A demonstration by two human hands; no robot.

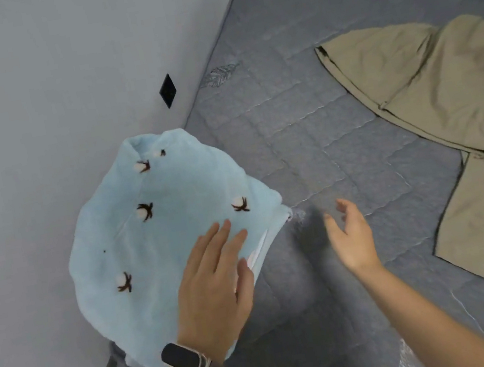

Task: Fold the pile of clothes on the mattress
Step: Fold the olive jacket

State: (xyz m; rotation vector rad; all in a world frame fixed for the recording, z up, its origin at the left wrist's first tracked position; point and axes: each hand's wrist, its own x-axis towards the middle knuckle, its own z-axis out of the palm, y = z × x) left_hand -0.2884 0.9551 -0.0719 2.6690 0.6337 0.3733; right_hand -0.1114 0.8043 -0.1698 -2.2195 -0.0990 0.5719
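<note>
Fingers (222,237) of left hand (216,287) lying straight and flat, pressing on folded light-blue fleece garment (160,238) at lower left of frame, on the grey mattress (305,128) edge. Right hand (352,235) hovering just right of it, fingers loosely spread, holding nothing. Khaki garment (432,106) lying unfolded at right of frame. Watch (185,361) sitting on left wrist.

plain pale grey wall (42,88), small black wall plate (167,90)
</note>
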